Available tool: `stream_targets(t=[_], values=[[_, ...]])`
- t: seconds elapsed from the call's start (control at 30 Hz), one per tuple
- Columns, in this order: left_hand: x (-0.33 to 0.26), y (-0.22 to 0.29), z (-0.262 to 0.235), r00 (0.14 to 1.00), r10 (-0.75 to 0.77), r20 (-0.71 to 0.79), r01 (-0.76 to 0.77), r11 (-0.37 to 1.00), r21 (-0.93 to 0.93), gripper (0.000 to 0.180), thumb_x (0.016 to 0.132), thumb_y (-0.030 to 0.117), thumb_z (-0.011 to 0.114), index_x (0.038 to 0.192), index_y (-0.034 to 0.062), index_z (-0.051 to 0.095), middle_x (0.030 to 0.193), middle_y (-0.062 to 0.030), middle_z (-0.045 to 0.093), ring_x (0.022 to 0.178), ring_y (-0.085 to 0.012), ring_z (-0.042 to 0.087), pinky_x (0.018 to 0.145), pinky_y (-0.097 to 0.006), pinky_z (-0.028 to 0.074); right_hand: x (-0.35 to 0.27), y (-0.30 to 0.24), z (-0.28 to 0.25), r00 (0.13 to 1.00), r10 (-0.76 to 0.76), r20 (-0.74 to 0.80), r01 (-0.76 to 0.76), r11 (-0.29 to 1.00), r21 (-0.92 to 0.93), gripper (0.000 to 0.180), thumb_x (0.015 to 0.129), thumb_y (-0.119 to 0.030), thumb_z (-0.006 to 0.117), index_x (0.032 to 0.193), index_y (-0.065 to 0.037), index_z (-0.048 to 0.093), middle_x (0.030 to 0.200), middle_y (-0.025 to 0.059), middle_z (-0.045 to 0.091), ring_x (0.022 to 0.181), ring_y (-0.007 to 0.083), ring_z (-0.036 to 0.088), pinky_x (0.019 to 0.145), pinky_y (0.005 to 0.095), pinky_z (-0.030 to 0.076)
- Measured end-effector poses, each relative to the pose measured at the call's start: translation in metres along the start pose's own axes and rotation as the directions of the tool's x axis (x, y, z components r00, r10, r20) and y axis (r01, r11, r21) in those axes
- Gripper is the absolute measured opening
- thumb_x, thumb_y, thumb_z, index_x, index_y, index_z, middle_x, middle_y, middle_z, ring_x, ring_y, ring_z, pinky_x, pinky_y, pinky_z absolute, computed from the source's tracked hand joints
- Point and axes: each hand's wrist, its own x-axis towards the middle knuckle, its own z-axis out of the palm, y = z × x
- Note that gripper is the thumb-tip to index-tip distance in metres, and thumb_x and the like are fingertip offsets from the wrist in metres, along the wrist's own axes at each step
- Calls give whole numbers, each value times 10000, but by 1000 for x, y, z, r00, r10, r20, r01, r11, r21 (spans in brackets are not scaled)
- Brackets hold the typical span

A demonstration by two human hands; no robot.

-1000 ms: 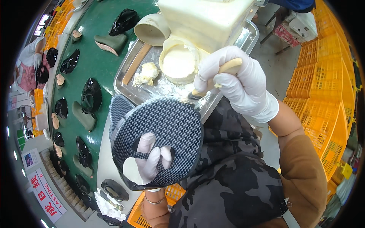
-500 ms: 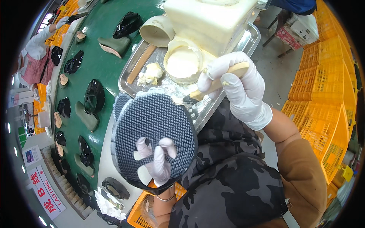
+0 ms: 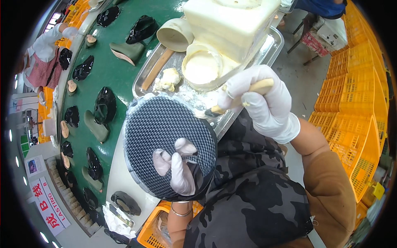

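In my left hand (image 3: 181, 173) is a shoe upper (image 3: 165, 118), its grey-and-black woven lining facing up. The gloved fingers come through its opening and close around the material there. My right hand (image 3: 271, 109), gloved too, grips a wooden-handled brush (image 3: 261, 86). The brush's dark bristles touch or nearly touch the upper's far right edge, where a white smear shows; exact contact cannot be told. Just beyond stands an open round pot of white paste (image 3: 202, 70), joined to a large cream plastic container (image 3: 231, 31).
A metal tray (image 3: 275, 41) holds the container, a beige cup (image 3: 175, 35), a wooden stick (image 3: 158, 68) and a pale lump (image 3: 168, 79). Shoe uppers and green lasts (image 3: 97, 126) lie along the green conveyor (image 3: 124, 74). Yellow crates (image 3: 347, 107) stack at right. A co-worker (image 3: 43, 62) stands far left.
The upper has turned slightly and shifted a little right, and my left fingers have shifted in its opening. My right hand has lowered slightly, the brush now at the upper's edge.
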Motion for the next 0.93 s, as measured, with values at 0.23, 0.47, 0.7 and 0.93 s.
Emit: stream_targets(t=[0.23,0.47,0.7,0.93], values=[[9,-13,0,985,166,49,-164,986,-27,370,876,-62,428,1194,127,409,1027,-60,536,893,-259,592,840,-388,460,19,8,15,986,-117,-122,124,991,51,148,927,-128,471,997,3,469,818,70,603,690,88,567,611,210,472],[22,-15,0,943,334,-5,-329,930,162,283,920,12,377,1174,139,371,917,-248,612,970,-231,570,985,-426,310,-1,14,14,996,89,0,-89,996,11,189,950,-178,424,1029,-8,440,854,100,599,648,62,554,558,155,464],[27,-25,-10,824,550,140,-566,780,267,293,921,-5,349,1158,162,390,1061,-245,553,917,-269,576,983,-398,355,5,6,20,995,54,-83,-49,997,55,173,940,-163,450,1043,-24,437,845,83,592,660,63,547,561,159,466],[28,22,11,888,271,371,-419,148,896,315,850,132,433,1154,71,485,1067,-175,553,1002,-268,553,996,-382,330,-6,-5,17,955,281,92,-274,958,-89,96,893,-110,529,950,-40,494,769,56,566,647,128,550,589,231,448]])
